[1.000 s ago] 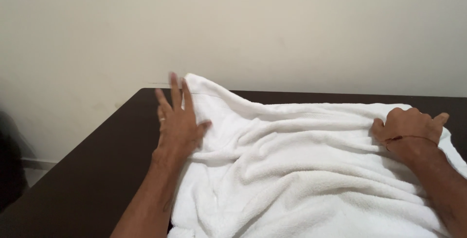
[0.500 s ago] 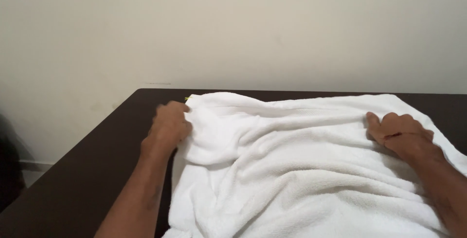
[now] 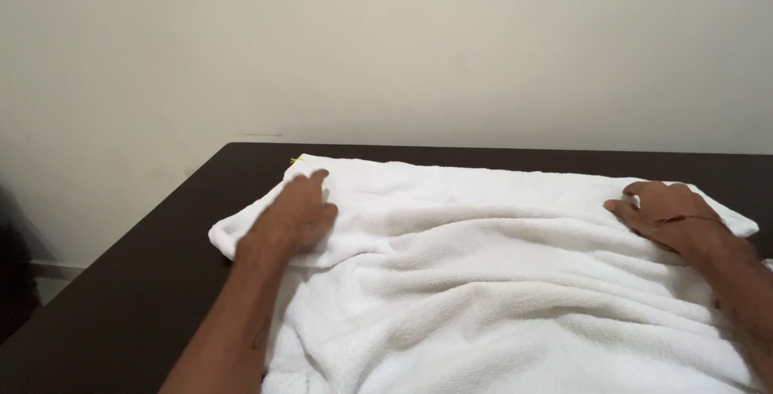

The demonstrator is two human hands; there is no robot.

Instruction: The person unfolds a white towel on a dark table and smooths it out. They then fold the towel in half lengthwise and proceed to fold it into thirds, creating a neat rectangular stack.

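Observation:
A large white towel lies spread over a dark brown table, its far edge laid out straight near the wall. My left hand rests palm down on the towel's far left corner, fingers loosely curled against the cloth. My right hand presses flat on the far right corner. Folds and wrinkles run across the towel's middle between my two forearms.
A plain cream wall rises right behind the table's far edge. The table's left edge drops to a light floor, with a dark shape at the far left of the view.
Both hands have drawn the towel's far edge outward and flattened it. The bunched far corner on the left is now spread, and my left hand has slid left and lies flat.

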